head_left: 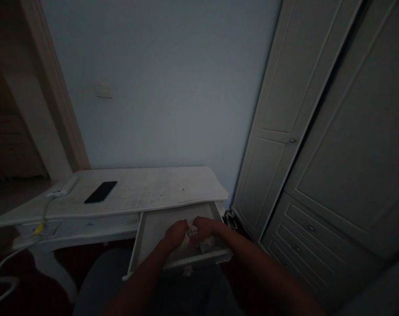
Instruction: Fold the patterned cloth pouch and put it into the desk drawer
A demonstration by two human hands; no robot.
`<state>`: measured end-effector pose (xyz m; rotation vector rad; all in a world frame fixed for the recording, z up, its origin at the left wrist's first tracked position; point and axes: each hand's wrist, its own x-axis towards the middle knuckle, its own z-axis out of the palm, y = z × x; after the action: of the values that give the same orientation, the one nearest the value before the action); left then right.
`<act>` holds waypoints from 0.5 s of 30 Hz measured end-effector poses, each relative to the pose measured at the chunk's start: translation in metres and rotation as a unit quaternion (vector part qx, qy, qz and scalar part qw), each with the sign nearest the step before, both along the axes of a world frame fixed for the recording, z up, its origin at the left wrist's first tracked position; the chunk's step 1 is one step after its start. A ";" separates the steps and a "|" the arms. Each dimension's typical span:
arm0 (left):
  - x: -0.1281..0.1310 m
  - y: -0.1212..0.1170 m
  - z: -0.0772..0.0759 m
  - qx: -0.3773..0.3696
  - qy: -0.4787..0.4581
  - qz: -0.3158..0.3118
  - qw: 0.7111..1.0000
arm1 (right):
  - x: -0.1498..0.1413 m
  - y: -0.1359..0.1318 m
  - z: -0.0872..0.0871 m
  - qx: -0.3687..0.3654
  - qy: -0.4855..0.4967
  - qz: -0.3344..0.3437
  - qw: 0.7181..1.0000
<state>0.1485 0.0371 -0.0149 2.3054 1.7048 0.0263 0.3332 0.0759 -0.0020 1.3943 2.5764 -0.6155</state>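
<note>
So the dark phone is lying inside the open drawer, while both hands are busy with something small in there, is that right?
Not quite: the head view shows the phone lying on the white table. Both hands are indeed at something small in the open drawer.

Dark phone flat on white worktop, toward left end. White device beside it, near end of worktop; pale cable runs from it down over front edge, yellow piece hanging there. Two small dark specks on worktop surface. Pale blue wall behind, double switch plate on it. Door frame at left. Grey panelled wardrobe at right, round knob on door, small drawers low down. Black-and-white items near wardrobe base, too dim to identify.
</note>
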 end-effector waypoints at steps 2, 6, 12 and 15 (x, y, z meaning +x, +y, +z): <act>-0.004 0.001 -0.003 -0.005 -0.015 -0.008 1.000 | -0.001 0.002 -0.006 -0.028 0.037 -0.018 0.999; -0.014 -0.002 -0.001 -0.010 -0.038 -0.022 0.999 | -0.008 -0.008 -0.021 -0.035 0.057 -0.011 0.998; -0.056 -0.042 0.014 0.039 -0.066 -0.018 0.997 | 0.000 -0.010 -0.013 0.075 0.023 -0.112 0.991; -0.083 -0.071 0.000 0.064 -0.117 -0.039 0.990 | 0.004 0.000 -0.005 0.136 0.020 -0.212 0.967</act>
<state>0.0656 -0.0339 -0.0154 2.3501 1.5350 0.3848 0.3369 0.0758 -0.0069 2.0725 2.4752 -0.3468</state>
